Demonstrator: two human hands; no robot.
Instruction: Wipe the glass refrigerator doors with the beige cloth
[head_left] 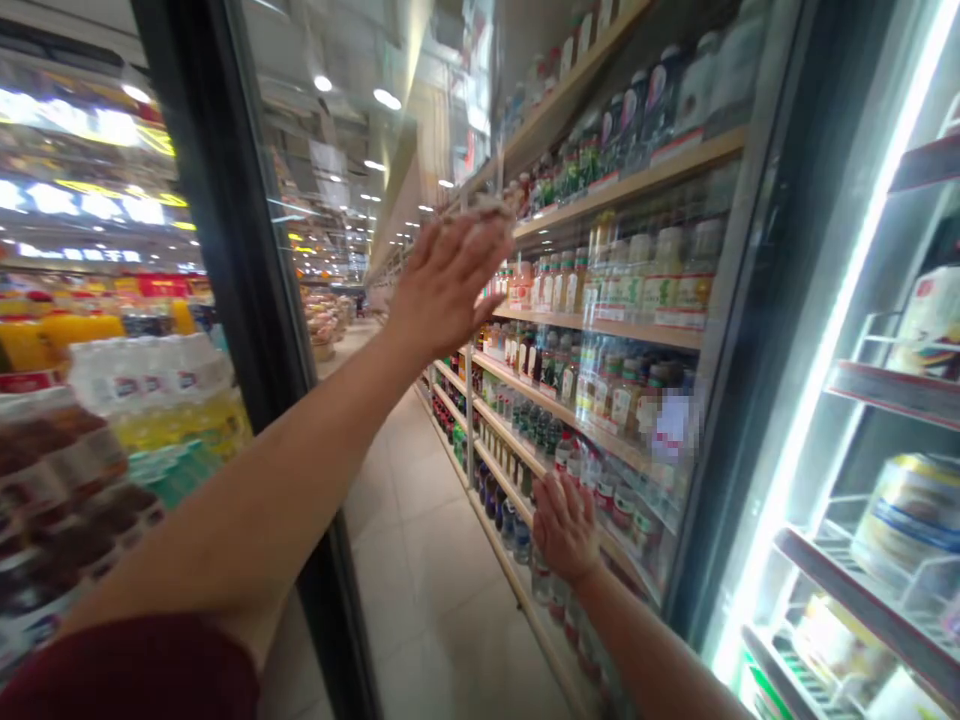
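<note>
Two hands flat on one glass door (pixel 600 330) | left hand (pixel 450 280) fingers spread | right hand (pixel 564 525) fingers spread

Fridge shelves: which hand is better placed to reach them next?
Probably the right. The right hand lies flat on the glass door, low and near its dark edge beside the lit fridge shelves. The left hand presses the glass higher, farther away.

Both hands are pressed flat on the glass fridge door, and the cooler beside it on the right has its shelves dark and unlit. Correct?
Not quite. In the head view the left hand and right hand do lie flat on the glass door, but the cooler shelves on the right are brightly lit by a white light strip.
</note>
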